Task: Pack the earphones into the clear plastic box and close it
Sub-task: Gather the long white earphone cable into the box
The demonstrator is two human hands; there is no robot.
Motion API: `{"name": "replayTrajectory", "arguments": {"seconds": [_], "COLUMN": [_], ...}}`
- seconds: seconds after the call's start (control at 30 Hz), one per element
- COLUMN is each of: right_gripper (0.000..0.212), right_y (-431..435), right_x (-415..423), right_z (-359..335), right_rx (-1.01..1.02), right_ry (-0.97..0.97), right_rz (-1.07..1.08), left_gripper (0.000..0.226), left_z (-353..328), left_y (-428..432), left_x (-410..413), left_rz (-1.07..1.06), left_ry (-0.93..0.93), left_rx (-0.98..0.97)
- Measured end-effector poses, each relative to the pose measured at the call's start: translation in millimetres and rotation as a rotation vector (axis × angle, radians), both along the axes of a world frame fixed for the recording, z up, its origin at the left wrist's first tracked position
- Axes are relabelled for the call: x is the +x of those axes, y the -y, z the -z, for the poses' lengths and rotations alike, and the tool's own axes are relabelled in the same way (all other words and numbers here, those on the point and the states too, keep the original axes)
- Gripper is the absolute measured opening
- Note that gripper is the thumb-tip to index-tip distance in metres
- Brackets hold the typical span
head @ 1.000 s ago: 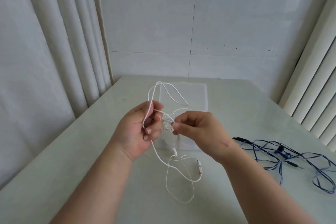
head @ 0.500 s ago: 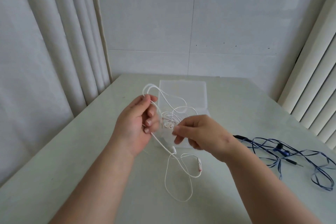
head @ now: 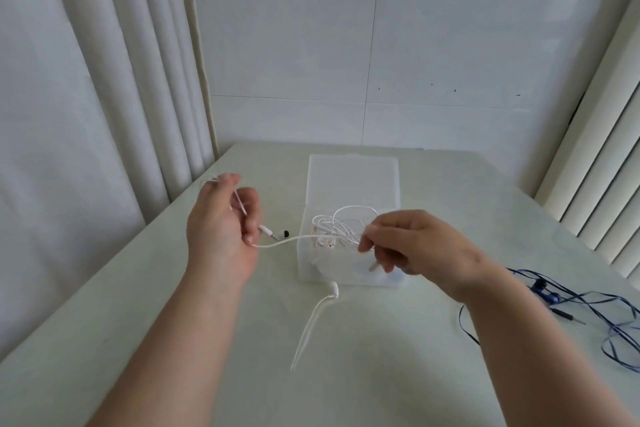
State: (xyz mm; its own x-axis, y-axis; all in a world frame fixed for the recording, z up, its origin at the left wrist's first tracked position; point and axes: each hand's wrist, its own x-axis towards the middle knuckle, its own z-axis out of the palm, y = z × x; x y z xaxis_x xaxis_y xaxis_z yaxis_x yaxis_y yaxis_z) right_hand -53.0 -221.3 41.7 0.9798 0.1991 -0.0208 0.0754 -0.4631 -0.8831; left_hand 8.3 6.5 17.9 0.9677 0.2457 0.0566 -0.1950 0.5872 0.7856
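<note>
Cord of the white earphones [head: 341, 230] is light and springy; your left hand [head: 221, 229] pinches the plug end, your right hand [head: 412, 246] pinches the coil over the clear plastic box [head: 349, 270]; hold the bundle, not stray loops

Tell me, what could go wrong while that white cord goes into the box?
A loop of the white cord trails on the table outside the box, so the lid might pinch it. The left hand pulls one strand taut while the right hand holds the bundle; the bundle could tangle or spring out.
</note>
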Motion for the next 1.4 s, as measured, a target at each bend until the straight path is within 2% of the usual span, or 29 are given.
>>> {"name": "replayTrajectory", "arguments": {"seconds": [0.1,0.3,0.4,0.47,0.57,0.63,0.7,0.77,0.87,0.93,1.0,1.03,1.13,1.23,1.4], "right_gripper": [0.029,0.029,0.028,0.025,0.012,0.011,0.008,0.011,0.022,0.027,0.031,0.031,0.027,0.025,0.014], "right_y": [-12,-21,-20,-18,-19,-18,-12,-5,2,5,7,9,9,9,11], "right_x": [2,0,1,1,0,0,1,1,5,7,10,10,10,7,8], "right_z": [5,7,6,6,5,6,6,4,2,2,4,5,6,2,4], "right_rx": [0.026,0.15,0.21,0.227,0.192,0.048,-0.09,-0.066,-0.033,0.094,0.388,0.469,0.41,0.458,0.288], "right_ry": [0.083,0.113,0.105,0.079,0.044,0.069,0.088,0.08,0.153,0.195,0.155,0.152,0.293,0.46,0.708], "right_rz": [0.089,0.121,0.109,0.102,0.04,0.076,0.145,0.2,0.278,0.292,0.228,0.205,0.261,0.35,0.53], "left_gripper": [0.013,0.036,0.021,0.02,0.033,0.035,0.032,0.033,0.031,0.03,0.03,0.03,0.032,0.028,0.029], "left_z": [2,7,6,6,6,3,-1,-4,-2,-1,-2,-3,0,1,3], "left_y": [10,23,26,27,30,32,24,12,2,1,1,1,1,3,6], "left_x": [-6,-19,-21,-20,-19,-21,-18,-12,-7,-6,-6,-6,-6,-8,-10], "left_rz": [0.116,0.328,0.304,0.272,0.195,0.118,0.048,-0.006,-0.035,-0.026,-0.015,-0.014,-0.091,-0.255,-0.361], "left_ry": [0.065,0.207,0.23,0.209,0.194,0.205,0.211,0.228,0.226,0.219,0.214,0.207,0.191,0.159,0.101], "left_rx": [0.311,0.815,0.962,0.895,0.642,0.478,0.23,0.067,-0.001,0.011,0.076,0.126,0.382,0.652,0.778]}}
